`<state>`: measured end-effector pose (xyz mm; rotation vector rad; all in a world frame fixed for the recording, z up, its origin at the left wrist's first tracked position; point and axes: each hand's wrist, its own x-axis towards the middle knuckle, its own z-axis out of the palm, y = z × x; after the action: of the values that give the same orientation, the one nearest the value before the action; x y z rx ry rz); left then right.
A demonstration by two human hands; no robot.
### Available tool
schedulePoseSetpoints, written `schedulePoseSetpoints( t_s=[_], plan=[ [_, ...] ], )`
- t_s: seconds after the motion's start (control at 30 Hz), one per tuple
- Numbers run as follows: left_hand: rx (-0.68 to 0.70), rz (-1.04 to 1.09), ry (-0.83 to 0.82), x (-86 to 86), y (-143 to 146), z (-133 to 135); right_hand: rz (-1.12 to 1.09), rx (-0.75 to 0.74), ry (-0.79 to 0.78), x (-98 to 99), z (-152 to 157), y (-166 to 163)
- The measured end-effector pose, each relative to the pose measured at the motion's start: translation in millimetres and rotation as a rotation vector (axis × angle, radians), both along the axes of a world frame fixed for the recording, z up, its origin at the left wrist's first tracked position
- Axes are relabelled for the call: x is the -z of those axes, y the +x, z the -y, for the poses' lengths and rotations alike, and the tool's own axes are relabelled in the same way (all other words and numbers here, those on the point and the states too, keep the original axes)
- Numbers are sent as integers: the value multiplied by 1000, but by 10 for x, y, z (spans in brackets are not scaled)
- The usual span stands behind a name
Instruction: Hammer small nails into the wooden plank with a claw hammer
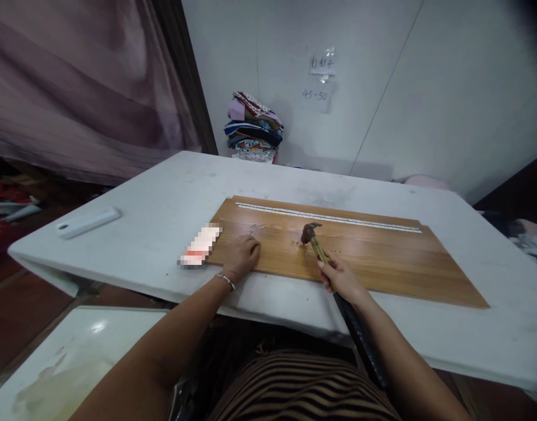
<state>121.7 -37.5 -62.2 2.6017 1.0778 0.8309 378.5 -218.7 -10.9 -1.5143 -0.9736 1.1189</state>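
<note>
My right hand (340, 278) is wrapped around a claw hammer (318, 248). The hammer's dark metal head rests on or just above a brown wooden board (395, 257), and its long black grip runs back under my forearm. On the board's left part lies a small heap of nails (256, 229). My left hand (244, 255) is beside them at the board's near edge, its fingers curled inward; whatever they may hold is hidden. Small dark marks or holes (335, 251) dot the wood around the hammer head. Two white measuring strips (329, 217) lie along the far side.
The board lies on a white table (154, 204). Left of it are a blurred-out flat object (200, 245) and a white oblong item (88, 222). Folded clothes (254, 130) are stacked by the wall behind. A second white surface (75, 356) stands lower at the left.
</note>
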Motion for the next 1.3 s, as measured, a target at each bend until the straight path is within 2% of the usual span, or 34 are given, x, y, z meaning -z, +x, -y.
schedulePoseSetpoints(
  t_s=[0.23,1.3],
  plan=[
    [-4,-14,-13,-10,7,6,-3,-9,-13,54,7,9],
    [-12,-19,-2,28,5,-12,5,19,-1,-2,-1,18]
  ],
)
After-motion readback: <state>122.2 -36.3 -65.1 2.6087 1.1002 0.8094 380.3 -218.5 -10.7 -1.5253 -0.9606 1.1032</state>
